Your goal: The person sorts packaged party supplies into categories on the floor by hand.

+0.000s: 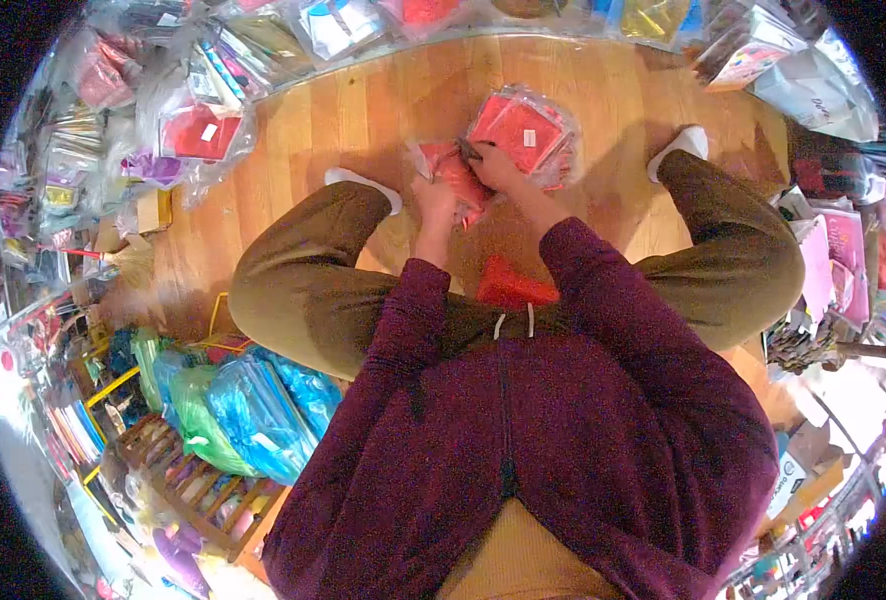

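Between my two hands is a red packet in clear plastic wrap, held just above the wooden floor. My left hand grips its left side, thumb toward the top. The fingers of my right hand pinch its upper right edge; a small dark patch shows at the fingertips, too blurred to name. Close beyond my right hand lies a stack of flat red packets in clear plastic, the top one bearing a white label. A crumpled-looking red item lies between my legs, near my waist.
My legs are spread on either side of the wooden floor. Plastic-wrapped goods line the left and far edges. Blue and green plastic bags rest by a wooden rack. Pink packages stand at the right.
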{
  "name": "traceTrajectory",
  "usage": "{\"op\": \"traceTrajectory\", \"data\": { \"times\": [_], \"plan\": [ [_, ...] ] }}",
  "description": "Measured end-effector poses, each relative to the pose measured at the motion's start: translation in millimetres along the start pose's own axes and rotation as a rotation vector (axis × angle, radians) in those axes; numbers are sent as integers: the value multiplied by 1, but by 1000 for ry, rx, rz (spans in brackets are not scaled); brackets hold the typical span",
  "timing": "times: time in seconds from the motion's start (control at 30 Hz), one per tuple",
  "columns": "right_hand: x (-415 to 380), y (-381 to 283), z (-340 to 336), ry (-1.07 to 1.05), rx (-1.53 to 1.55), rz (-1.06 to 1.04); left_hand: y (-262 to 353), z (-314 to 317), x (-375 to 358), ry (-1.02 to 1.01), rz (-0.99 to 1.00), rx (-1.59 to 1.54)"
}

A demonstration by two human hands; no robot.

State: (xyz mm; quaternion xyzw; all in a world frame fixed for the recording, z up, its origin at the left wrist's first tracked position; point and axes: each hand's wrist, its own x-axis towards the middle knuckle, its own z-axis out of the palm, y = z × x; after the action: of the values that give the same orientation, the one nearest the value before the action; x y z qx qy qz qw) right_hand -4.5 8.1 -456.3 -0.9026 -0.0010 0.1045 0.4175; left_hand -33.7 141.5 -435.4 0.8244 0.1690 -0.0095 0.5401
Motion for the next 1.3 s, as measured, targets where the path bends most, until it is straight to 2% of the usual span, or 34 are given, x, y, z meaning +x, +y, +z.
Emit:
{"op": "traceTrajectory", "data": {
  "times": [0.03,0.1,0.13,0.2,0.23,0.33,0.4,0.43,0.47,0.5,0.6,0.67,0.7,0.73,0.77,0.8,0.87,0.9,0.97,1.0,1.07,1.1,1.17,1.2,1.27,1.3],
  "plan": [
    [-4,-1,-5,-55,-22,-1,2,1,0,0,-2,-5],
    [-21,-1,-14,-113,-52,7,17,1,-8,154,23,219],
    [-30,-1,-20,-119,-51,17,28,0,-13,150,22,212],
    [-35,8,-20,-120,-57,22,60,-4,-24,100,-146,80],
    [-39,16,-12,-118,-65,30,52,-1,-20,101,-147,74],
    [-53,1,-16,-117,-87,28,21,2,-9,91,-95,26],
    [-58,-25,-29,-111,-108,22,26,5,-10,154,130,-62],
    [-62,-37,-33,-43,-32,-79,30,4,-15,149,123,-63],
    [-65,-47,-33,26,46,-182,56,-4,-23,106,9,25],
    [-63,-56,-32,24,43,-184,71,-9,-26,70,-101,109],
    [-60,-67,-25,103,133,-305,47,-8,-17,58,-79,82],
    [-49,-55,-20,280,191,-486,40,-3,-11,75,-94,169],
    [-41,-48,-21,279,190,-487,48,-4,-13,38,-114,43],
    [-35,-40,-21,154,310,-279,54,-7,-20,1,-140,-76],
    [-34,-38,-20,27,431,-71,57,-9,-29,2,-146,-68],
    [-32,-37,-22,29,441,-76,64,-8,-33,26,-120,-12],
    [-25,-32,-32,-87,364,224,64,-11,-27,53,-77,46],
    [-23,-17,-24,-81,367,223,54,-11,-26,20,-75,107],
    [-18,8,-10,-46,-55,23,51,-7,-21,-17,-66,157],
    [-24,-5,-21,-44,-61,27,60,-8,-24,8,-56,134],
    [-42,-32,-31,69,112,-43,71,-9,-30,24,-61,110],
    [-41,-36,-30,96,59,-209,72,-9,-29,-5,-13,114],
    [-44,-61,-37,139,153,-247,51,-9,-15,-109,73,147],
    [-42,-73,-43,191,248,-301,63,-8,-18,-108,75,148],
    [-33,-78,-42,224,225,-347,81,-7,-26,-78,205,-161],
    [-27,-79,-41,256,198,-391,77,-7,-25,-75,207,-156]
  ]
}}
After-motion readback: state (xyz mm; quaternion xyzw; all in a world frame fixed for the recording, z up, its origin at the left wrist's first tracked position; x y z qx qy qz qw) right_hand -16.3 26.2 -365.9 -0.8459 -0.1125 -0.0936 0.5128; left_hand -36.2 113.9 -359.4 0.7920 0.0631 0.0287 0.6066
